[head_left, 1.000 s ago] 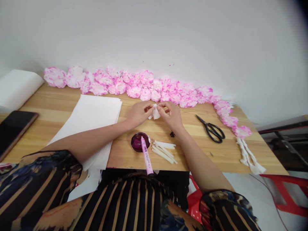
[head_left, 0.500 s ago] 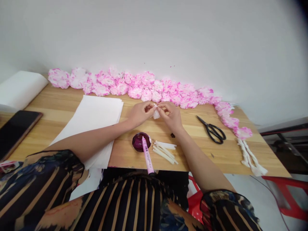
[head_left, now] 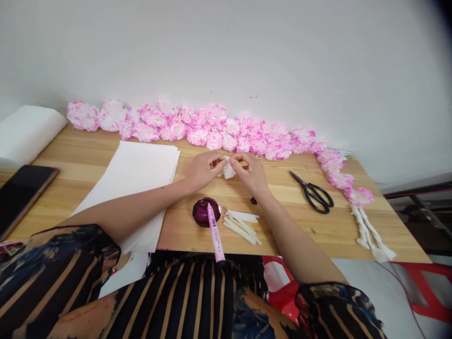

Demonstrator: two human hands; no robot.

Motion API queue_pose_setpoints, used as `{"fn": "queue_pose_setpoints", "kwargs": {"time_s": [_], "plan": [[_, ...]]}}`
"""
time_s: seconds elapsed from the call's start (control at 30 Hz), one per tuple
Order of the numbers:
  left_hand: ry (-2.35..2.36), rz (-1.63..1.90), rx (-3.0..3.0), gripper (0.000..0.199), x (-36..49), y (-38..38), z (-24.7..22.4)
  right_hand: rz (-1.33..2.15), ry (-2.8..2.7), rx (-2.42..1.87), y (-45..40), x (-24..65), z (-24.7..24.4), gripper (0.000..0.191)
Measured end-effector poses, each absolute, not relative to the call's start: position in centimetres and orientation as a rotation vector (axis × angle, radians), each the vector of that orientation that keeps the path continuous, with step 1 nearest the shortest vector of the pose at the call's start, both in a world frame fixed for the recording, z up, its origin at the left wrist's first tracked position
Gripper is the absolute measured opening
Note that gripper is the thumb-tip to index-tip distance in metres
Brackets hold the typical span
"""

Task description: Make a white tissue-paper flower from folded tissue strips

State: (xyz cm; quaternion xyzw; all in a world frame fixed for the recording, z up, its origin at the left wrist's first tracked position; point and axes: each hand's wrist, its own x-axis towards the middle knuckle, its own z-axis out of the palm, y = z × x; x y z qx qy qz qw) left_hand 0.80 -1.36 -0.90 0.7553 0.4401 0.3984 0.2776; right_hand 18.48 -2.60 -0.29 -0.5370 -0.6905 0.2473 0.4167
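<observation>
Between my two hands, over the middle of the table, is a small piece of white tissue paper (head_left: 229, 170), bunched at its top. My left hand (head_left: 205, 168) pinches its left side with thumb and forefinger. From the right, my right hand (head_left: 250, 173) grips it the same way, fingertips close to the left ones. Nearer to me stands a small dark purple dish (head_left: 201, 213), with a pink marker pen (head_left: 216, 238) leaning on its rim. Several white sticks (head_left: 242, 226) lie beside the dish, under my right forearm's inner side.
A row of pink and white paper flowers (head_left: 215, 125) lines the wall. Black scissors (head_left: 312, 192) lie at right, near twisted white paper strips (head_left: 367, 233). At left are a paper stack (head_left: 141, 162), a phone (head_left: 26, 197) and a white paper roll (head_left: 31, 129).
The white tissue paper shows wider and more spread between my fingertips. My hands stay together in nearly the same place, and the view has shifted slightly.
</observation>
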Motion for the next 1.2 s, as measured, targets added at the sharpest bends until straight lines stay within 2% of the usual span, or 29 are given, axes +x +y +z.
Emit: {"fn": "queue_pose_setpoints", "kwargs": {"time_s": [0.23,0.47,0.57,0.8,0.97,1.2], "plan": [[1.174,1.040,1.966,0.021,0.89,-1.48,-0.93,0.629,-1.601,-1.234,-2.48,18.56,-0.48,0.014],[1.150,1.055,1.855,0.027,0.94,-1.72,-0.34,0.333,-1.805,-1.119,-2.55,18.56,-0.77,0.013],[1.177,1.079,1.846,0.023,1.00,-1.55,-0.41,0.287,-1.837,-1.125,-2.55,18.50,-0.84,0.013],[1.205,1.047,1.859,0.018,0.70,-1.28,-0.84,0.502,-1.786,-1.318,-2.10,18.84,-1.08,0.013],[1.184,1.005,2.058,0.026,0.91,-1.71,-0.58,0.500,-1.825,-1.284,-2.05,18.81,-1.03,0.019],[1.178,1.026,1.936,0.019,0.97,-1.77,-0.75,0.820,-1.482,-1.280,-1.96,18.81,-0.97,0.021]]}}
